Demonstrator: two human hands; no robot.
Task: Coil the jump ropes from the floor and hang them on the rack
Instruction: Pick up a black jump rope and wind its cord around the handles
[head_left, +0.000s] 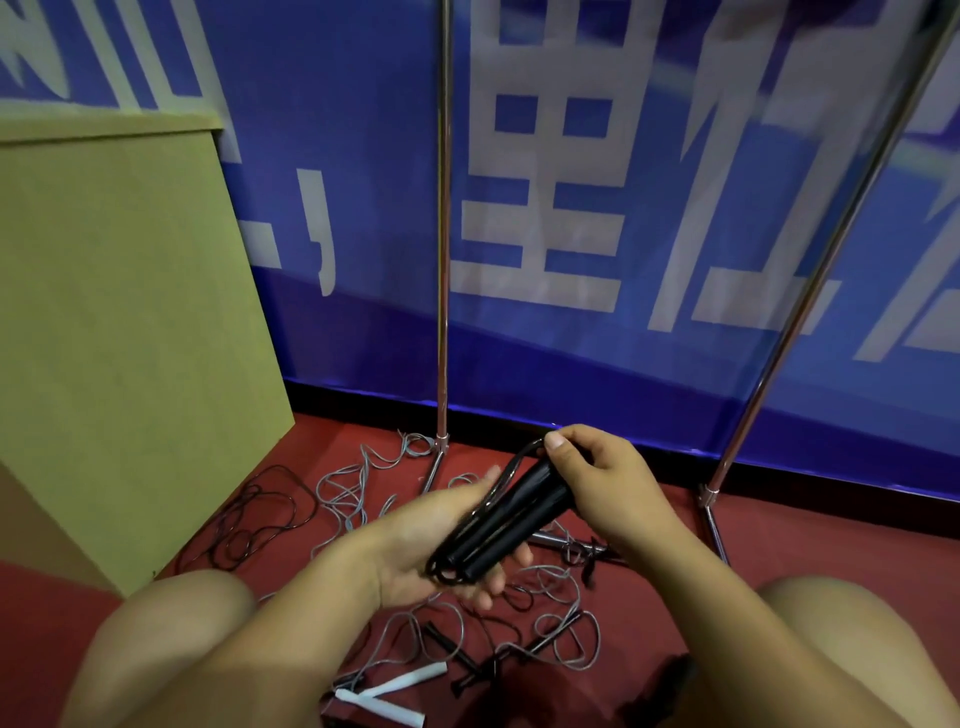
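Red floor (rope-strewn): both hands hold black jump-rope handles.

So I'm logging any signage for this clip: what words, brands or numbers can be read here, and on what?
Blue banner: large white characters, cut off and motion-blurred; one looks like "里", followed by a comma; not readable with certainty.
Black jump rope handles: no marking visible.
White handles on the floor: no text visible.
Cardboard box: blank.

The blue banner bears large white Chinese characters, cropped and blurred, none surely readable.
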